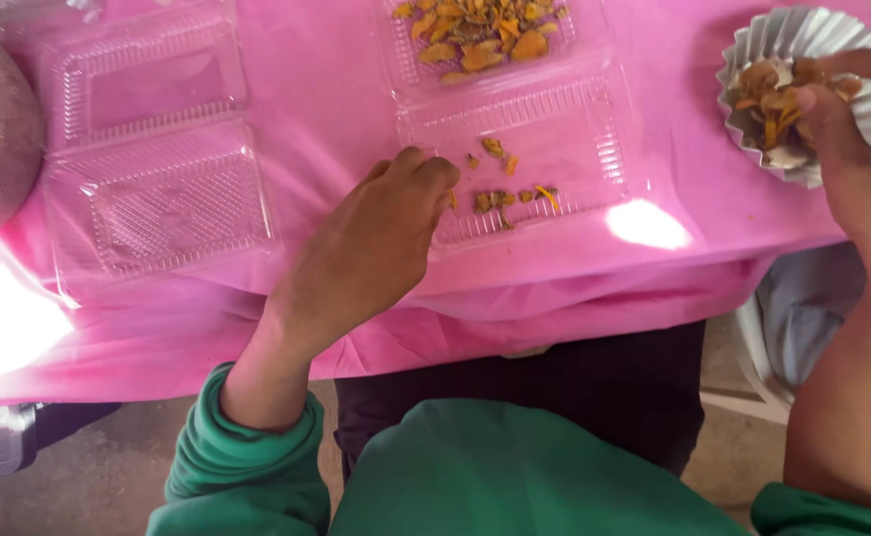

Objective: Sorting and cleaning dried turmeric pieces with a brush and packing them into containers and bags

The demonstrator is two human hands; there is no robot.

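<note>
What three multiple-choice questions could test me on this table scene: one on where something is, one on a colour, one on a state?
1. Where does the left hand rest?
A. On the metal sieve
B. At the edge of the open clear container holding a few dried pieces
C. On the person's lap

2. What colour is the table cover?
A. Blue
B. White
C. Pink

3. What is the state of the second clear container, on the left?
A. Open and holding nothing
B. Shut and full
C. Open and heaped with pieces

Answers: 1 B, its fingertips meet the tray beside the scattered pieces. 2 C, pink cloth shows all round the containers. 3 A, both halves lie flat and bare.
</note>
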